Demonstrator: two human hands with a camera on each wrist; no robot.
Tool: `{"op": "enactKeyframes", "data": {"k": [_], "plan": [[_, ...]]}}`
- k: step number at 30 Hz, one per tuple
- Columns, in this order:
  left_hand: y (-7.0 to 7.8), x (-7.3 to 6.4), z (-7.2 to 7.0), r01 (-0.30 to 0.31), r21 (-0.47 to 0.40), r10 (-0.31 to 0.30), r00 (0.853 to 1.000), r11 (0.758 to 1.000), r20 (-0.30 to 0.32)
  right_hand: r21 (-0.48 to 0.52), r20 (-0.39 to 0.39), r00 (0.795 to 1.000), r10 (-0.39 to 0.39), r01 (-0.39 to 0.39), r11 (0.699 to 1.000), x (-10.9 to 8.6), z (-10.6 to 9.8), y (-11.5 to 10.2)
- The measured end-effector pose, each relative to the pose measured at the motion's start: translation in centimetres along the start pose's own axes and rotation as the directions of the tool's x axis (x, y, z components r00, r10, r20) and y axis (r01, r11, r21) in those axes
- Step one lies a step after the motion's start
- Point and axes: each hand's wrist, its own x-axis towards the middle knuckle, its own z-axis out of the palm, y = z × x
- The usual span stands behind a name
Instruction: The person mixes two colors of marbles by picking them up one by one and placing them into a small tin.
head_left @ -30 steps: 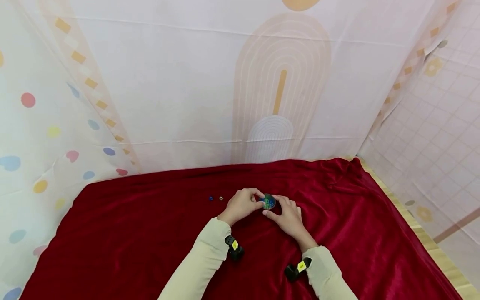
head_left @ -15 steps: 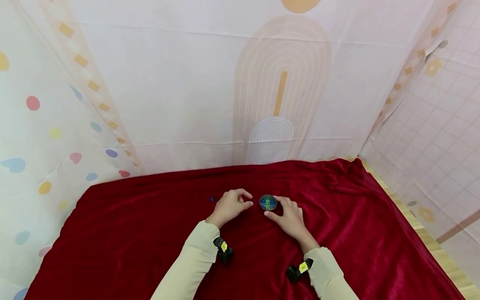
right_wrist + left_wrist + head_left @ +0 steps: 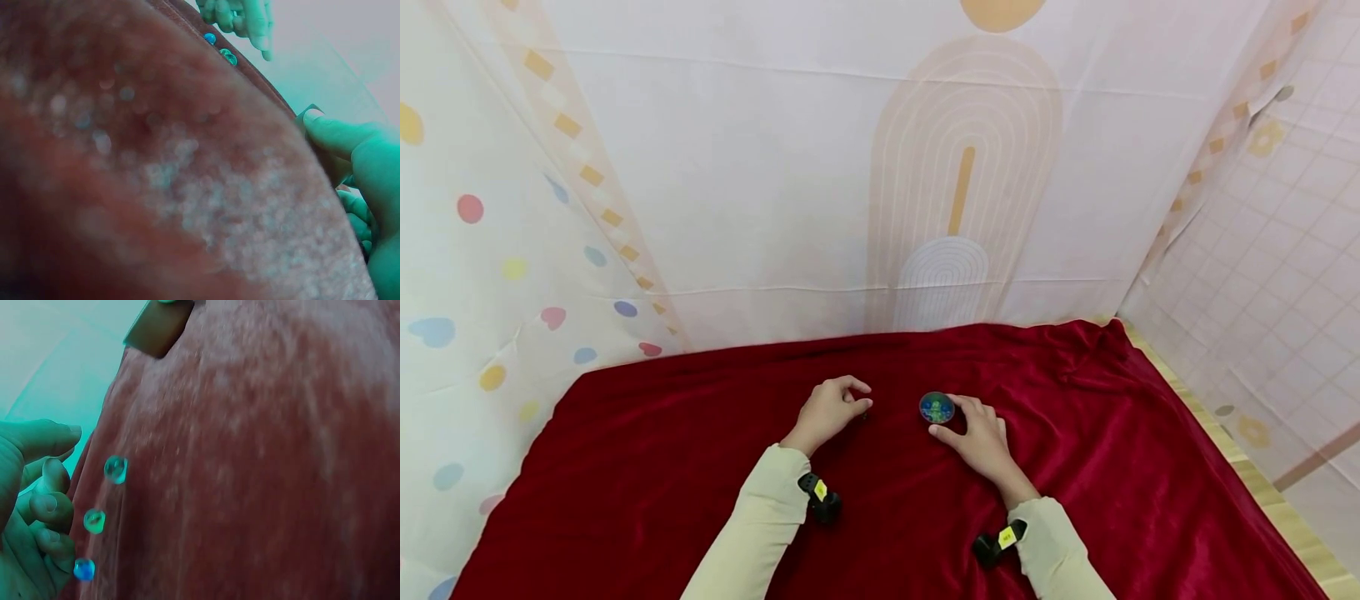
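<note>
My right hand (image 3: 976,437) grips a small round bowl (image 3: 928,397) by its side, thumb on the near side and fingers at the far side. Blue and green glass marbles (image 3: 937,409) fill its bottom. To the bowl's left, my left hand (image 3: 829,412) is held low over the cloth, its thumb and forefinger apart with nothing between them. The left wrist view has three marbles on the cloth close beside the fingers: a clear one (image 3: 115,469), a green one (image 3: 94,520) and a blue one (image 3: 84,569). From the head, the left hand mostly hides these.
A dark red velvet cloth (image 3: 715,500) with soft folds covers the table. Along the right, a pale wooden table edge (image 3: 1247,467) shows. White patterned sheets (image 3: 760,183) hang behind and on both sides.
My left hand has drawn away from the bowl, moving left over the loose marbles on the cloth. My right hand has kept its grip on the bowl in place.
</note>
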Motion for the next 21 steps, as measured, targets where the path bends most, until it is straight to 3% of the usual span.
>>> {"op": "enactKeyframes", "data": {"k": [21], "plan": [[-3.9,-0.9,-3.6,0.046,0.02,-0.046,0.999,0.999,-0.012,-0.002,-0.001,1.0,-0.001,0.001,1.0,0.0,-0.1,-0.1]]}}
